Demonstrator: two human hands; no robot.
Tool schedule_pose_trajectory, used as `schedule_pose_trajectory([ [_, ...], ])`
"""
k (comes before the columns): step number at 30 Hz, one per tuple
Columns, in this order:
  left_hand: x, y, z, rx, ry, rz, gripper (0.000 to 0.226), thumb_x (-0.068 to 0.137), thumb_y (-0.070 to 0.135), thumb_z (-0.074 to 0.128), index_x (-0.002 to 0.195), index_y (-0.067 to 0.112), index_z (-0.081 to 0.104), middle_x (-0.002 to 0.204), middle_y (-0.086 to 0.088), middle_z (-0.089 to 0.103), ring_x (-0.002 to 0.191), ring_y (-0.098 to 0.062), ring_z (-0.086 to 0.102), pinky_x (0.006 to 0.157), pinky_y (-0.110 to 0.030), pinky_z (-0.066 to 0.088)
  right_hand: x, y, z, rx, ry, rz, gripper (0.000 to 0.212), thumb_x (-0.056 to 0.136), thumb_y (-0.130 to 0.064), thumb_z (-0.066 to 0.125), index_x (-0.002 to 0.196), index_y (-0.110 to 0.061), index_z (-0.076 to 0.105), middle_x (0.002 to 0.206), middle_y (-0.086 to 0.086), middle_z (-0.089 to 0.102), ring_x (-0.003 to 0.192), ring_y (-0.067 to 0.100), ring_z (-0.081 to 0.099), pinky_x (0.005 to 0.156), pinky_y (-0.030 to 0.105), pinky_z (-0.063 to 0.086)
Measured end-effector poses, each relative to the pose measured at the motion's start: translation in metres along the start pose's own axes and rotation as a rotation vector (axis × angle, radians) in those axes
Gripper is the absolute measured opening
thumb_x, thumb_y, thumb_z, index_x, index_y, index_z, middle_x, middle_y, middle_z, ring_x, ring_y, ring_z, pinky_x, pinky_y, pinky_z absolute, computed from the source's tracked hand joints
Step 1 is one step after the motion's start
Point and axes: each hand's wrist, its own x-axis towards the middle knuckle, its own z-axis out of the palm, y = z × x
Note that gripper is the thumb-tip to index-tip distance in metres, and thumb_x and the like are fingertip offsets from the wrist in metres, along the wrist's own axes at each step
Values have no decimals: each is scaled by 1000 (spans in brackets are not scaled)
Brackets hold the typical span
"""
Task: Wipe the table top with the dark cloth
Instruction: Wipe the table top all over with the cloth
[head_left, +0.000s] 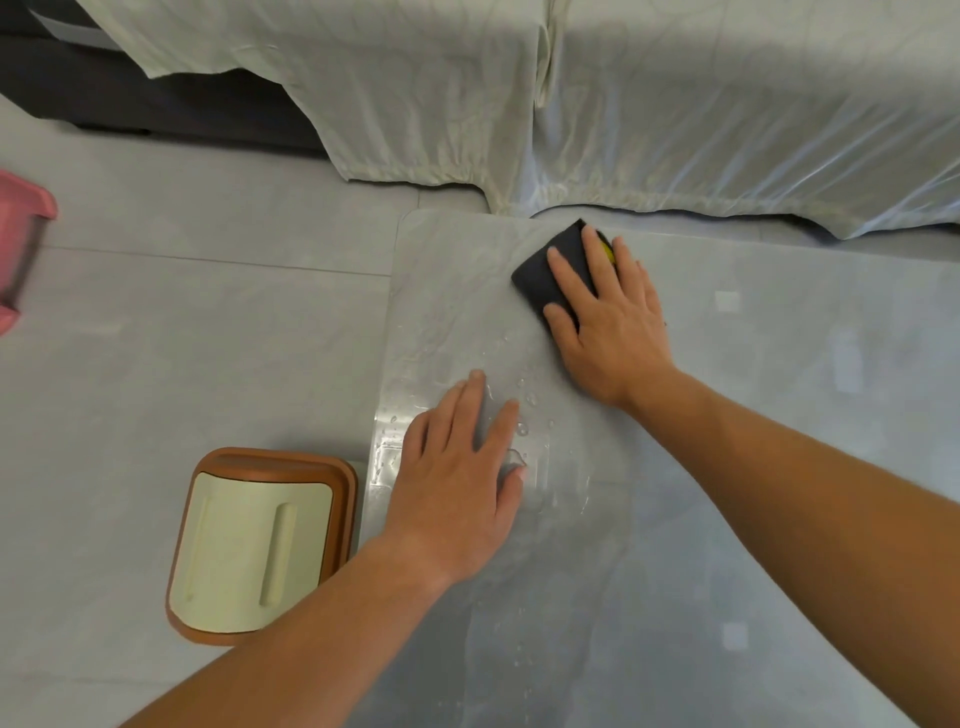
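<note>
Pressing: dark cloth (553, 273) is pinned beneath spread right hand (608, 317), upper centre | left hand (457, 483) is laid flat, fingers together, on wet table top (779, 467)

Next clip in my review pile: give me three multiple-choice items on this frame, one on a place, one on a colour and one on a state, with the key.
1. Where on the table top is the dark cloth?
A) at its near edge
B) near its far edge
C) hanging off its right side

2. The stool beside the table has a cream top. What colour is its base?
A) blue
B) black
C) brown

3. How is the surface round the left hand?
A) wet, with droplets
B) dry and dusty
C) strewn with crumbs

Key:
1 B: the right hand presses the cloth flat close to the far edge.
2 C: a brown rim shows round the cream top.
3 A: droplets and smeared water glisten beside the fingers.
</note>
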Motion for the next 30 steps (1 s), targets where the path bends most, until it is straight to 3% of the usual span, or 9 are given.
schedule_pose_trajectory([
  [4, -7, 0, 5, -38, 27, -22, 66, 101, 52, 26, 156, 22, 5, 166, -8, -6, 152, -22, -10, 121, -37, -5, 14, -15, 0, 39, 15, 75, 61, 103, -55, 24, 159, -35, 12, 169, 3, -3, 154, 33, -3, 125, 49, 2],
  [9, -28, -1, 9, -17, 18, -52, 65, 100, 54, 25, 154, 22, 8, 166, -11, -4, 152, -25, -12, 119, -40, -7, -40, -15, 10, -73, -67, -215, 61, 102, -57, 22, 159, -36, 14, 169, 3, 2, 155, 32, -1, 124, 51, 8],
  [16, -28, 1, 16, -40, 27, -54, 66, 99, 53, 21, 155, 23, 5, 166, -11, -11, 151, -23, -20, 123, -42, -9, 30, -46, 5, 16, 21, 58, 61, 103, -54, 22, 160, -33, 11, 169, 5, -2, 154, 35, -1, 124, 50, 3],
  [22, -31, -3, 12, -51, 17, -40, 66, 102, 52, 24, 157, 25, -3, 164, -5, -24, 146, -18, -32, 119, -39, -14, -29, -25, 11, -84, -64, -317, 59, 103, -55, 20, 159, -35, 16, 169, 2, 5, 155, 31, 1, 125, 51, 6],
  [24, -31, -4, 15, -48, 15, -35, 67, 102, 51, 24, 157, 24, -1, 164, -6, -24, 146, -18, -32, 120, -40, -13, -19, -8, 7, -77, -45, -252, 59, 102, -54, 21, 159, -35, 16, 169, 1, 5, 155, 30, 3, 125, 50, 7],
  [27, -33, -5, 18, -40, 24, -36, 67, 101, 50, 26, 158, 20, 9, 166, -9, -14, 149, -20, -25, 123, -42, -6, 1, -6, 3, 1, -3, -9, 59, 104, -51, 24, 159, -34, 13, 169, 1, 0, 155, 30, -1, 125, 48, 3],
  [30, -40, -3, 20, -19, 34, -45, 66, 101, 49, 28, 157, 18, 12, 166, -11, -9, 151, -23, -20, 123, -43, -2, -23, -20, 11, 21, 28, 4, 60, 103, -50, 25, 159, -32, 16, 169, 4, 2, 154, 32, -1, 125, 49, 3],
])
